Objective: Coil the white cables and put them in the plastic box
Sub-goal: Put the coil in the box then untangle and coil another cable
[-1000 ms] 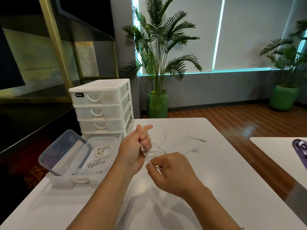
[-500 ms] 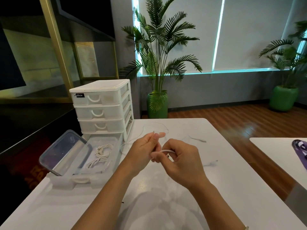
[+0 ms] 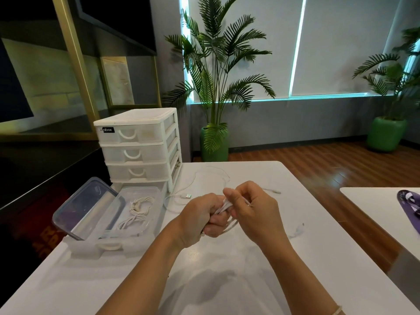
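**Cable bundled between both hands**

The white cable (image 3: 223, 206) sits mid-worktop (image 3: 227, 269), gripped in the curled fingers of the left hand (image 3: 200, 220) and pinched by the right hand (image 3: 252, 210). At nine o'clock, the plastic box (image 3: 145, 223) holds two coiled cables (image 3: 136, 212). A drawer unit (image 3: 136, 148) stands at eleven.

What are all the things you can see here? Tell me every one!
Coiled cables: two, white, inside the plastic box.
Plastic box: one, clear, table's left side, lid propped open.
Cable being coiled: one, white, between both hands.
Loose cable: one, white, on the table.
Drawer unit: one, white, behind the box.
Potted palms: two, green pots, on the floor.
Purple object: one, right table.
Left hand: grips the coil.
Right hand: pinches the cable.
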